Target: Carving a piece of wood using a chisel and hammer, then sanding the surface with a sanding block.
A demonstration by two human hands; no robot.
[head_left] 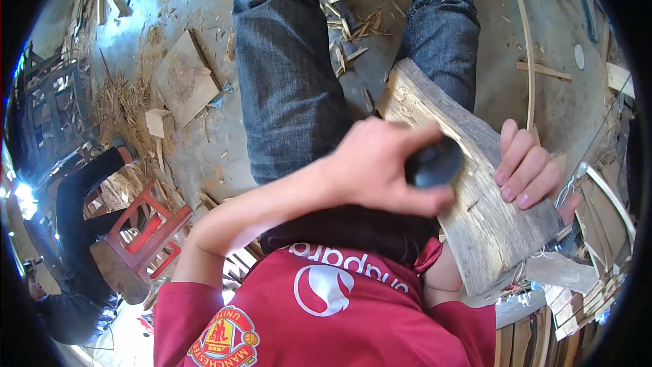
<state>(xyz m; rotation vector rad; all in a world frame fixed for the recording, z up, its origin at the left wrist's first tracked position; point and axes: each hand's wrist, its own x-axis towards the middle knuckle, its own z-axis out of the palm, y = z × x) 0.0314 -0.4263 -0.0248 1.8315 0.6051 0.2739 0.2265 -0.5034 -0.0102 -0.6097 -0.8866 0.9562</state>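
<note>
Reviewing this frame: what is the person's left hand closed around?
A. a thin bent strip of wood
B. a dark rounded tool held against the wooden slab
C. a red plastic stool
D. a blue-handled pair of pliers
B: the left hand wraps a dark rounded tool pressed on the rough wooden slab, while the right hand grips the slab's far edge.

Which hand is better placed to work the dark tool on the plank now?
The left hand, probably: it already wraps the dark tool, which rests on the plank. The right hand only grips the plank's edge and steadies it.
</note>
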